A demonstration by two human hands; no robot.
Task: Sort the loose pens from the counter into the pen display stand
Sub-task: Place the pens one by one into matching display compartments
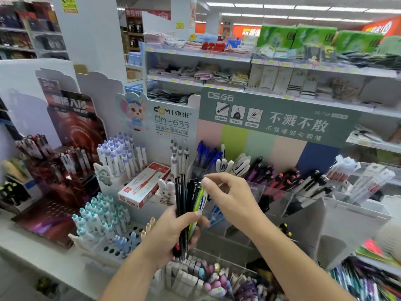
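The left hand (173,229) gripped a bunch of pens (188,205), mostly black with one green-and-white, held upright in front of the display stand (282,205). The right hand (230,196) reached in from the right, thumb and forefinger pinched at the top of the green-and-white pen. Behind stood a red box (143,185) and rows of white pens (121,157) to the left.

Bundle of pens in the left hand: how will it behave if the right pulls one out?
Bundle of pens looks stiff and light. Smooth barrels fan apart above the left hand, so neighbours may slide. The right hand pinches a top end; a straight pull probably frees it.
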